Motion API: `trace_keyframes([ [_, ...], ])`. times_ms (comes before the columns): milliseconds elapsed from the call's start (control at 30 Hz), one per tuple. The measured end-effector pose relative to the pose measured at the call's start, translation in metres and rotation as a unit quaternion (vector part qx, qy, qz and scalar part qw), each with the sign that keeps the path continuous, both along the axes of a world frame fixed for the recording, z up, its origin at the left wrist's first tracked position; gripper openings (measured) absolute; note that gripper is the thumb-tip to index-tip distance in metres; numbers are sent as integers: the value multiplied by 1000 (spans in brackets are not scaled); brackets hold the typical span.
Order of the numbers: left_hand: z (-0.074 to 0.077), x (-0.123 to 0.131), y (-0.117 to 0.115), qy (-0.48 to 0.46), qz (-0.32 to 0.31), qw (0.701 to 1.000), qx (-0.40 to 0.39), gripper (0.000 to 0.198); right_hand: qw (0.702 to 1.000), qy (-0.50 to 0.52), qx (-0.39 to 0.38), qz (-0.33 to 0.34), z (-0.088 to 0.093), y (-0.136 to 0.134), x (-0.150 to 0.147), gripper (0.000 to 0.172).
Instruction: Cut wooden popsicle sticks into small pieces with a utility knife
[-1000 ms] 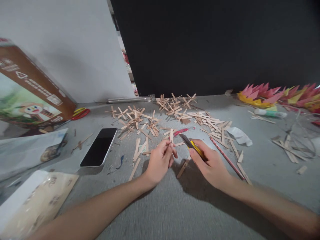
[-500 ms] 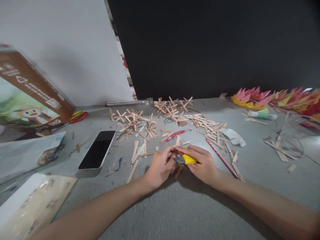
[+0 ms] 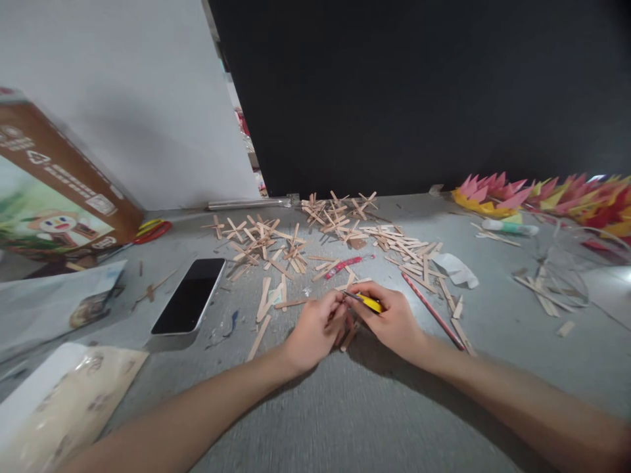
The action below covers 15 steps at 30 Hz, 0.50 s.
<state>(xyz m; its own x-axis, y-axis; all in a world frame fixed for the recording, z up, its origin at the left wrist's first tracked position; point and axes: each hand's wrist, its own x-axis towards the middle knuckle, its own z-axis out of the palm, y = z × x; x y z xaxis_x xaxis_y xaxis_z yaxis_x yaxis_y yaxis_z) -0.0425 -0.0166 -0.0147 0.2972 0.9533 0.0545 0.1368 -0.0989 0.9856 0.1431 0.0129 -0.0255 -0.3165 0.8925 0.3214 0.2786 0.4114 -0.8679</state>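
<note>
My right hand [image 3: 394, 323] is closed around a small yellow-handled utility knife [image 3: 371, 303], its grey blade end pointing left toward my left fingertips. My left hand [image 3: 315, 333] is closed in a pinch right beside the blade; its fingers hide what they hold. Just below the hands, a wooden craft stick [image 3: 349, 339] shows in part. A few loose craft sticks [image 3: 265, 299] lie left of my left hand, and beyond the fingers is a red twisted wrapper strip [image 3: 344, 266].
Crossed craft sticks [image 3: 261, 236] and a loose stick pile [image 3: 407, 246] spread behind the hands. A phone [image 3: 190, 295] and a plastic packet [image 3: 83, 394] lie left, near a carton [image 3: 54, 190]. Right are a red striped stick [image 3: 434, 312], white tissue [image 3: 456, 270], glue stick [image 3: 510, 227] and paper crowns [image 3: 493, 194].
My right hand has turned the knife, so its blade now shows narrow and edge-on against the left fingertips. My left hand stays in nearly the same place. The view has shifted slightly.
</note>
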Motion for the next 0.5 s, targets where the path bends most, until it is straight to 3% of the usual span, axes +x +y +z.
trace_keyframes([
  [267, -3, 3, 0, -43, -7, 997, -68, 18, 999, -38, -13, -12, 4, 1, -3, 21],
  [500, -4, 3, -1, -44, -18, 997, -65, 22, 998, -67, -1, -3, 0, 0, -3, 16],
])
